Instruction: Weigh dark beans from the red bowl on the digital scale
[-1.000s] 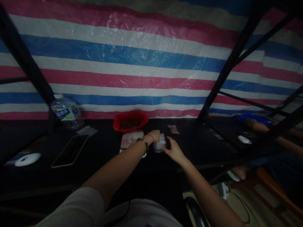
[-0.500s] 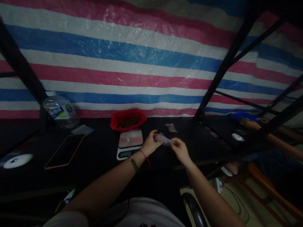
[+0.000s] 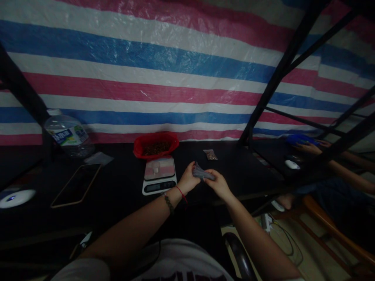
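Between my two hands is a small clear plastic bag (image 3: 202, 173), held just above the black table. My left hand (image 3: 188, 179) grips its left end, thumb and fingers closed on it. On the bag's right end, my right hand (image 3: 218, 182) pinches the plastic. What the bag contains, if anything, I cannot make out. Left of my hands stands a white kitchen scale (image 3: 159, 187) with a small clear cup (image 3: 156, 168) on its plate. Behind the scale, a red-lined basket (image 3: 140, 150) holds many small brown pieces (image 3: 157, 147). A small filled bag (image 3: 210, 154) lies beyond my hands.
A phone (image 3: 76, 185), a white mouse-shaped device (image 3: 16, 198), a flat clear bag (image 3: 99, 159) and a large plastic bottle (image 3: 69, 134) are on the left. Black metal posts (image 3: 265, 88) frame the table. At right, another person's hands (image 3: 309, 148) touch something blue (image 3: 301, 139).
My right hand has shifted slightly left and closer to my left hand, and the clear bag looks more bunched. The whole view has shifted a little.
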A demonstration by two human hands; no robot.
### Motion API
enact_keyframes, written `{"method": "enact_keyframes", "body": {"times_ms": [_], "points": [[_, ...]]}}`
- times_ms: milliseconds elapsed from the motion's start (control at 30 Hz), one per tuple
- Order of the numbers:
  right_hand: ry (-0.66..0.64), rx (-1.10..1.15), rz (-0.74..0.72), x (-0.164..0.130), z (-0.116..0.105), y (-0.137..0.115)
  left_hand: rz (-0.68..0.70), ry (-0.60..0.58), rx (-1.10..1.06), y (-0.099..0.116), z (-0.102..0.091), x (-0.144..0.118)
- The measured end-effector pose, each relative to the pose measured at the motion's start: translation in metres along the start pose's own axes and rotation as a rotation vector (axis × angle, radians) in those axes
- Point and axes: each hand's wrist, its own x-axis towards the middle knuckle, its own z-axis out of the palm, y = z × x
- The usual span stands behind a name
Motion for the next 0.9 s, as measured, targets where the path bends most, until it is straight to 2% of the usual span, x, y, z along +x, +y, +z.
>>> {"method": "enact_keyframes", "body": {"times_ms": [167,233,333,567,667,767,833,900], "points": [[-0.055,0.033,0.018,-0.004,-0.004,-0.001,0.063,0.042,0.062,0.002,-0.002,0.004],[-0.09,0.044,0.028,-0.007,-0.007,-0.002,0.109,-0.019,0.017,0.002,-0.004,0.004],[-0.154,0.042,0.025,-0.009,-0.009,-0.006,0.115,-0.172,-0.005,0.004,-0.007,0.003],[-0.188,-0.017,-0.038,-0.01,-0.012,-0.014,0.068,-0.199,0.311,0.018,-0.023,-0.003],[-0.132,0.027,0.013,-0.011,-0.012,-0.013,0.043,-0.214,0.218,0.022,-0.029,-0.005],[-0.048,0.138,0.074,-0.01,-0.008,-0.012,0.041,-0.179,0.059,0.021,-0.028,-0.005],[0.011,0.173,0.077,-0.008,-0.006,-0.013,0.086,-0.134,-0.002,0.019,-0.025,-0.005],[0.043,0.118,0.025,-0.007,-0.005,-0.016,0.146,-0.079,0.035,0.016,-0.023,-0.005]]}}
